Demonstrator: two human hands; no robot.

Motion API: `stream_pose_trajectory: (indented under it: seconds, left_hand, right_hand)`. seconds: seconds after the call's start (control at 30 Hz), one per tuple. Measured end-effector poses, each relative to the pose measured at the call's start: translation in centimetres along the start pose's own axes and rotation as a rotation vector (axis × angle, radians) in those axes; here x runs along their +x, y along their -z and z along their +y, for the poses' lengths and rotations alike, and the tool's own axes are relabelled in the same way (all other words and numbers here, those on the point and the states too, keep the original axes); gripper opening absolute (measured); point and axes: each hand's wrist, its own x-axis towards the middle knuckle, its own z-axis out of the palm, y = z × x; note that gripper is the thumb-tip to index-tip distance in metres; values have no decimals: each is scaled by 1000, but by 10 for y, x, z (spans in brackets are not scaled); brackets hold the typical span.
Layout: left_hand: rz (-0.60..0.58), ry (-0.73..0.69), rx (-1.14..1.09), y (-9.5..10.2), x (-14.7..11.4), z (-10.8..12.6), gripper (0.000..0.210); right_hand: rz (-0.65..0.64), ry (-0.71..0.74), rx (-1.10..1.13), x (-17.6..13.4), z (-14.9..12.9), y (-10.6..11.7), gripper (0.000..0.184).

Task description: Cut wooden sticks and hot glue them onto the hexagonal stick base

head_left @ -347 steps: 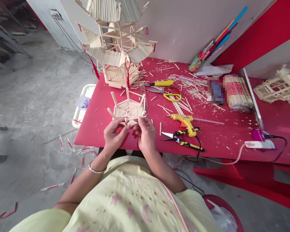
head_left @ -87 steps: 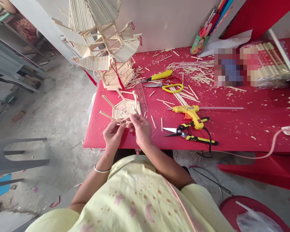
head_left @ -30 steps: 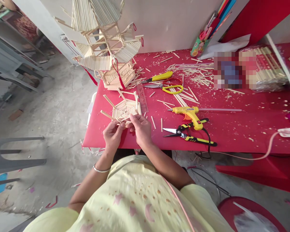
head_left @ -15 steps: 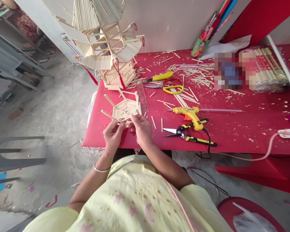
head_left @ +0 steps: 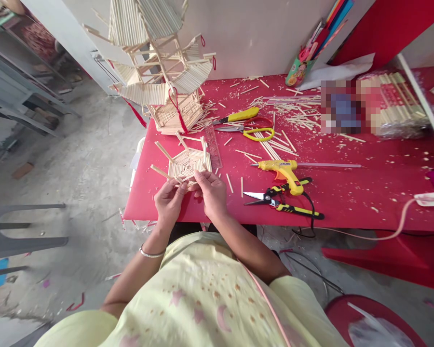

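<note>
A hexagonal base made of thin wooden sticks (head_left: 189,164) lies on the red tabletop, with several short posts rising from its corners. At its near edge, my left hand (head_left: 169,198) is closed, thumb and fingers pinched together. My right hand (head_left: 213,192) pinches from the other side, thumb on top. A short wooden stick (head_left: 188,178) runs between the two sets of fingertips along that edge. My fingers partly hide the stick's ends and the base's near corners. A clear ruler (head_left: 213,147) lies just right of the base.
Behind stands a tiered stick pagoda (head_left: 162,72) with red tassels. To the right lie a yellow utility knife (head_left: 243,114), scissors (head_left: 258,133), a glue gun (head_left: 285,172) and pruning shears (head_left: 275,198). Loose sticks (head_left: 304,115), a pen cup (head_left: 299,70) and a stick pack (head_left: 401,103) sit farther off.
</note>
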Motion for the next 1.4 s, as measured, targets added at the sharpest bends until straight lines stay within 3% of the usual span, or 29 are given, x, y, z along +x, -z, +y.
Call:
stream_pose_trajectory:
  seconds: [1.4]
  left_hand:
    - [19,-13,-15,0,0,-4,29]
  right_hand:
    - [-40,-24,2,1,0,4,34]
